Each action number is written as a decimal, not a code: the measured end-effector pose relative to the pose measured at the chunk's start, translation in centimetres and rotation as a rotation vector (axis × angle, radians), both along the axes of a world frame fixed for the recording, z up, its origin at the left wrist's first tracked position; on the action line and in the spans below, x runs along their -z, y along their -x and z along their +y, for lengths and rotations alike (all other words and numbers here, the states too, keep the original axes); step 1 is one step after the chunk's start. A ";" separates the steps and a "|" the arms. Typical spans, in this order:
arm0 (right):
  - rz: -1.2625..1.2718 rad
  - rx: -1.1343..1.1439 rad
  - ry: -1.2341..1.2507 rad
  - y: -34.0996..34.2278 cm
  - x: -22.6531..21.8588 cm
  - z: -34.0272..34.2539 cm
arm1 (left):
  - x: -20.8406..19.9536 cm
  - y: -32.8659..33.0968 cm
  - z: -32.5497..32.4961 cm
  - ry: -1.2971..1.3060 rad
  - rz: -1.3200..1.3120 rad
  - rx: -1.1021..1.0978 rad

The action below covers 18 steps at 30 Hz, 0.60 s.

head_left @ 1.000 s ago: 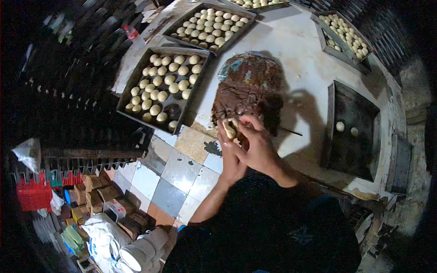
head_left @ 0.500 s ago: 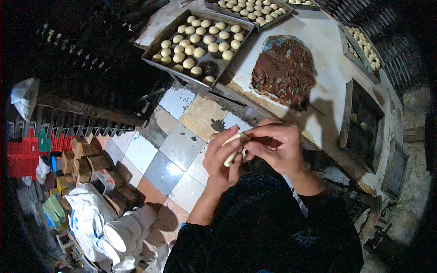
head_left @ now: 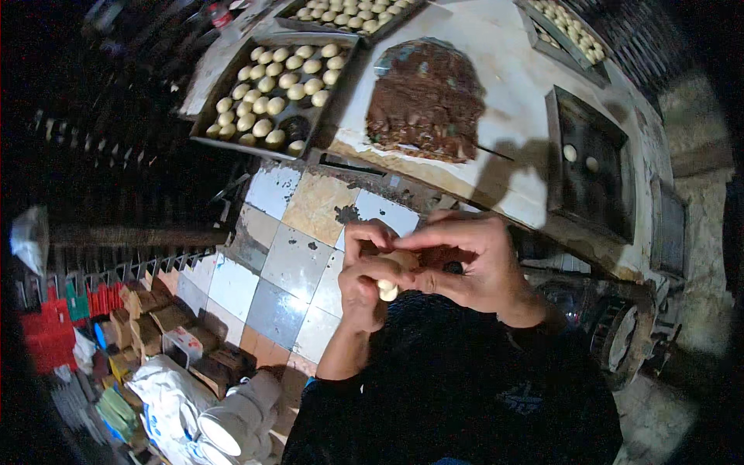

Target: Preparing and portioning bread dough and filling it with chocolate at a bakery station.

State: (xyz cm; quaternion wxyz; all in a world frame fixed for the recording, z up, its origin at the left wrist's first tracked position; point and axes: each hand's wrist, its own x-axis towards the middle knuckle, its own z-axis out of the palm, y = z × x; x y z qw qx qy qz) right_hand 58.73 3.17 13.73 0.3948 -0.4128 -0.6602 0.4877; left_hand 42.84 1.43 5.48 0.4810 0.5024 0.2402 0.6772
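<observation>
A small piece of pale dough (head_left: 387, 291) is in my left hand (head_left: 364, 275), whose fingers curl round it. One rounded end pokes out below the fingers, and the rest is mostly hidden. My right hand (head_left: 480, 263) meets the left one, its thumb and fingers pinched together at the dough's upper side. Both hands are held in front of my body, off the table's near edge. Beyond them, a mound of brown, sticky paste (head_left: 426, 101) lies on the pale tabletop (head_left: 515, 93), apart from my hands.
Rows of dough balls fill a metal tray (head_left: 248, 147) at the left and more trays behind. A dark tray (head_left: 593, 190) on the right holds two balls. Cartons (head_left: 167, 318), a white sack (head_left: 167, 387) and white buckets (head_left: 221, 430) stand on the floor at lower left.
The view has swung, so the table and trays sit further left and higher. Less dough sticks out below my left fingers, and my right fingers have closed in over its upper side.
</observation>
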 end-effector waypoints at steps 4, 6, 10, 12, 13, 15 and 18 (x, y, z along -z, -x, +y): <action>0.145 0.134 -0.482 -6.5 1.4 0.2 | -2.2 -7.6 3.4 -0.200 0.200 -0.177; -0.096 0.253 -0.609 -9.2 0.7 -0.1 | -3.3 -12.3 3.9 -0.063 0.173 -0.312; 0.210 0.278 -0.686 -18.0 4.1 0.9 | -3.4 -20.8 6.2 -0.035 0.125 0.067; 0.236 0.311 -0.430 -21.2 4.8 0.6 | -3.6 -25.3 7.8 -0.062 0.196 0.227; 0.094 0.297 -0.280 -23.3 5.0 0.2 | -3.4 -27.3 8.6 -0.108 0.204 0.190; -0.140 0.283 -0.259 -27.6 5.7 0.9 | -2.8 -30.1 9.5 -0.059 0.305 0.116; -0.205 0.604 -0.233 -31.6 7.0 0.2 | 1.9 -32.9 9.7 0.201 0.753 0.162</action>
